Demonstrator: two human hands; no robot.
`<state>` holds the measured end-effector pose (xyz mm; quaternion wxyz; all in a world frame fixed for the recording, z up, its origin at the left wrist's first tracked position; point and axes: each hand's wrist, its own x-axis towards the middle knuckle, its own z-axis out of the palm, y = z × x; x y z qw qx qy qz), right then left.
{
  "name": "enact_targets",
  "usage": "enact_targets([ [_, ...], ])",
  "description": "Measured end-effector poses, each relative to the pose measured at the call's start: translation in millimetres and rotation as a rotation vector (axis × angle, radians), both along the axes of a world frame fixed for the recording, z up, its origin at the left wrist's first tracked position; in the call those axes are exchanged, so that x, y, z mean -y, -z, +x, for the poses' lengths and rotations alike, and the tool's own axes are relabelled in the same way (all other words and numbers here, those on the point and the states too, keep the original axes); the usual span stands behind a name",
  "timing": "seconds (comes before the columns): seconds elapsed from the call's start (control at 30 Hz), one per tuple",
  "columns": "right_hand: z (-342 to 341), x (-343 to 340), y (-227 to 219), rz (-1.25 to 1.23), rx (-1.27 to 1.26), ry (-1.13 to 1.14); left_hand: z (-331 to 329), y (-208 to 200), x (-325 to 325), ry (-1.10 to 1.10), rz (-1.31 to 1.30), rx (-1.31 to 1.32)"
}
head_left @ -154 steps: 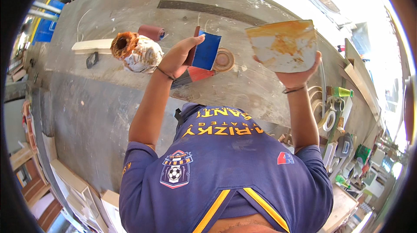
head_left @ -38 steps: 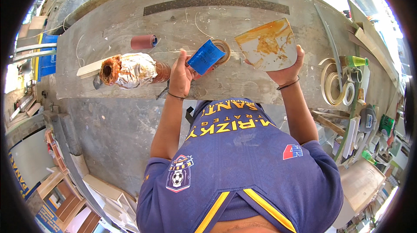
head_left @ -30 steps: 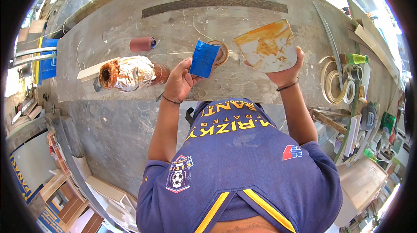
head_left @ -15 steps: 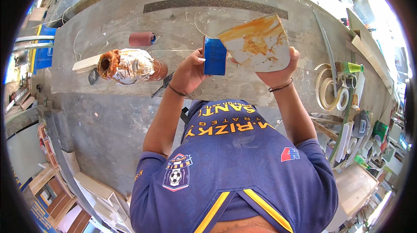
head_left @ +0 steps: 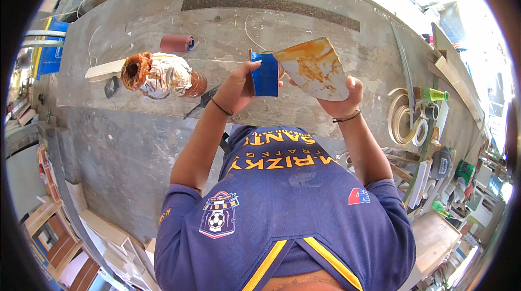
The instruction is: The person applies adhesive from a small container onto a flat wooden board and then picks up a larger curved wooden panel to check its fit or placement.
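My left hand [head_left: 239, 87] is closed on a small piece of sandpaper [head_left: 265, 79], its blue printed backing facing up and its side edge bent. A white flat board [head_left: 318, 71], smeared with orange-brown stains, is gripped along its lower right edge by my right hand [head_left: 345, 104]. The board's left corner touches or overlaps the sandpaper's upper right; which of the two I cannot tell. Both are held above the workbench. To the left lies a reddish-brown sandpaper roll [head_left: 175, 43], blue on its inside.
A cylindrical container [head_left: 165, 75] in crumpled white wrapping, with a crusted orange-brown mouth, lies left on the grey bench [head_left: 304, 22]. Beside it are a pale wood strip [head_left: 106, 69] and a dark tool [head_left: 206, 97]. Coiled edging strip [head_left: 400, 120] and a green bottle [head_left: 434, 94] are at right.
The stained board has come down and tilted more, with my right hand lower and a little to the left. My left hand's thumb has moved up over the sandpaper's top edge.
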<state>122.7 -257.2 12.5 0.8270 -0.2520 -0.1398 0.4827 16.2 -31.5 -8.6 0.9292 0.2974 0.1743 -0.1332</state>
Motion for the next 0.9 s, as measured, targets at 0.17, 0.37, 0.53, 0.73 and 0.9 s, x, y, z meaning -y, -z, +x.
enact_targets([
  [0.17,2.5,-8.1,-4.3,0.08,0.067,0.019,2.6,0.2,-4.0,0.075,-0.003,0.02],
  [0.37,-2.5,-26.6,-8.3,-0.04,-0.001,0.084,1.2,-0.7,-5.6,-0.01,-0.102,-0.005],
  [0.53,-0.8,-29.0,-7.2,-0.21,0.515,0.057,-4.5,6.2,-19.6,0.03,-0.222,0.035],
  [0.73,-1.8,-39.7,-36.9,-0.327,1.618,-0.082,-3.0,-1.0,-18.3,0.011,-0.191,0.02],
  [0.9,-6.3,-42.8,-41.8,-0.459,1.916,-0.096,-2.5,-6.1,-21.8,0.012,-0.156,0.025],
])
